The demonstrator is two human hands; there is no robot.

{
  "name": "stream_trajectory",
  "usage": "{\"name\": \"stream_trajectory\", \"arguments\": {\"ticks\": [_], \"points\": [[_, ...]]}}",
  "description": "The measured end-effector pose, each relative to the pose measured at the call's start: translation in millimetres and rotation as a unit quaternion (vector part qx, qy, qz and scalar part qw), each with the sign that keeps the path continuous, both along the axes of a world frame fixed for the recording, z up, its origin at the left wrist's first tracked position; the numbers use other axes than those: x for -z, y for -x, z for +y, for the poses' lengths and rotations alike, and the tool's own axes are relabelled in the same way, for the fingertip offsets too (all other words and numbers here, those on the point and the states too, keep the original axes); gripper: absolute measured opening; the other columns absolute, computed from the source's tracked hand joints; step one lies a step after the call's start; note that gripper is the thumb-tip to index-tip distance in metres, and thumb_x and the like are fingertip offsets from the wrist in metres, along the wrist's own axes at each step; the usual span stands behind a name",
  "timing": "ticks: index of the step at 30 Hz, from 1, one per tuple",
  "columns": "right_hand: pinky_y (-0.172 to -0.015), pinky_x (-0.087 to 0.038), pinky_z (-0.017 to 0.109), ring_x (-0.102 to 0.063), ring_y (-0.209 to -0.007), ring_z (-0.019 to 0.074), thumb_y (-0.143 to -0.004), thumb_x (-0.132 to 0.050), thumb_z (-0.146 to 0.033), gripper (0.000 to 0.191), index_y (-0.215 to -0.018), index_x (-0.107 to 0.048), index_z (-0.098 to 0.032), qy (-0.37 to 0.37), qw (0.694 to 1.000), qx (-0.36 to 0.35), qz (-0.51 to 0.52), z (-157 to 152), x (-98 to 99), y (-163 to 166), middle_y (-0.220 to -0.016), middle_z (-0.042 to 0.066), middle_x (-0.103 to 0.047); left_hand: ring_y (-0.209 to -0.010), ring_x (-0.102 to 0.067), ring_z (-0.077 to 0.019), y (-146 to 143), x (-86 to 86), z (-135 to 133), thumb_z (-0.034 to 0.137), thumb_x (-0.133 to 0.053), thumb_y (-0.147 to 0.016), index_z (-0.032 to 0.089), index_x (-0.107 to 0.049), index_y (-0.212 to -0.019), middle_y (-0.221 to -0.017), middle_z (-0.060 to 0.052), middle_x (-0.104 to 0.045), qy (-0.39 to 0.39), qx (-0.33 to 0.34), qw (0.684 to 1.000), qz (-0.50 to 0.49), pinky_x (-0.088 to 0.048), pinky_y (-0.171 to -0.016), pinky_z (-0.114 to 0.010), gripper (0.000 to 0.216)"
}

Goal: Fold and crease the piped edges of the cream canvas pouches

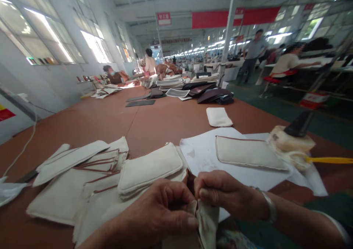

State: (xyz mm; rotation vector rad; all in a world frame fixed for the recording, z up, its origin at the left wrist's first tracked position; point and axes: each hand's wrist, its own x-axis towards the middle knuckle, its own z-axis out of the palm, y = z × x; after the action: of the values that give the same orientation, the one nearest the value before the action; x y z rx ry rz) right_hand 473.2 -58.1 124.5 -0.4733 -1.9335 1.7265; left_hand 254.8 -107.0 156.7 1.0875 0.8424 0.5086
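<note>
My left hand (157, 212) and my right hand (223, 195) are both closed on a cream fabric pouch piece (205, 223) with a dark red edge, held close to me at the table's near edge. The fingers of both hands pinch its top together. A bracelet sits on my right wrist. Just beyond my hands lies a stack of cream pouches (150, 168). To the left, more cream pieces (71, 175) with dark red trim are spread out. Another flat pouch (248, 152) rests on white paper (201, 151) to the right.
A glue pot with a black handle (292, 140) and a yellow stick stands at the right. A single cream piece (219, 116) lies farther out on the brown table (110, 120). Dark leather pieces and paper stacks (193, 89) lie far back. Other people work beyond.
</note>
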Motion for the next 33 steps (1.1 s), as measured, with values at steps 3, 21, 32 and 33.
{"name": "stream_trajectory", "arguments": {"ticks": [3, 21, 32, 33], "points": [[-0.061, -0.038, 0.025, -0.044, -0.068, 0.0123, -0.098, -0.040, -0.059, 0.050, -0.088, -0.058, -0.014, -0.022, 0.999, 0.008, -0.042, 9, -8.9, 1, -0.077, 0.002, -0.051, -0.058, -0.038, -0.0081, -2, 1.2, 5, 0.041, -0.078, -0.074, 0.013, -0.062, -0.075, -0.066, 0.002, -0.050, -0.019, -0.010, 1.000, 0.015, -0.028, -0.052, -0.019, 0.033], [-0.054, -0.032, 0.020, -0.038, -0.063, 0.0096, -0.080, -0.067, -0.038, 0.028, -0.081, -0.053, -0.014, 0.162, 0.977, 0.069, -0.124, 4, -3.0, 24, -0.071, -0.002, -0.048, -0.058, -0.042, -0.0103, 4, 28.8, 21, 0.037, -0.073, -0.071, 0.011, -0.065, -0.071, -0.064, -0.001, -0.057, 0.004, -0.099, 0.990, 0.100, -0.032, -0.054, -0.021, 0.027], [-0.057, -0.036, 0.023, -0.042, -0.067, 0.0119, -0.086, -0.056, -0.030, 0.016, -0.078, -0.050, -0.017, 0.022, 0.985, 0.101, -0.141, -2, -7.2, 24, -0.073, -0.001, -0.050, -0.056, -0.035, -0.0103, 5, 13.9, 24, 0.034, -0.057, -0.080, 0.013, -0.064, -0.070, -0.058, 0.003, -0.045, -0.111, -0.063, 0.956, 0.266, -0.026, -0.048, -0.022, 0.025], [-0.059, -0.037, 0.023, -0.043, -0.069, 0.0124, -0.086, -0.057, -0.033, 0.019, -0.079, -0.051, -0.016, 0.031, 0.987, 0.092, -0.130, -1, -9.5, 24, -0.074, -0.001, -0.051, -0.056, -0.035, -0.0104, 3, 13.0, 22, 0.034, -0.057, -0.080, 0.013, -0.063, -0.069, -0.059, 0.003, -0.046, -0.112, -0.065, 0.957, 0.260, -0.027, -0.048, -0.022, 0.024]]}}
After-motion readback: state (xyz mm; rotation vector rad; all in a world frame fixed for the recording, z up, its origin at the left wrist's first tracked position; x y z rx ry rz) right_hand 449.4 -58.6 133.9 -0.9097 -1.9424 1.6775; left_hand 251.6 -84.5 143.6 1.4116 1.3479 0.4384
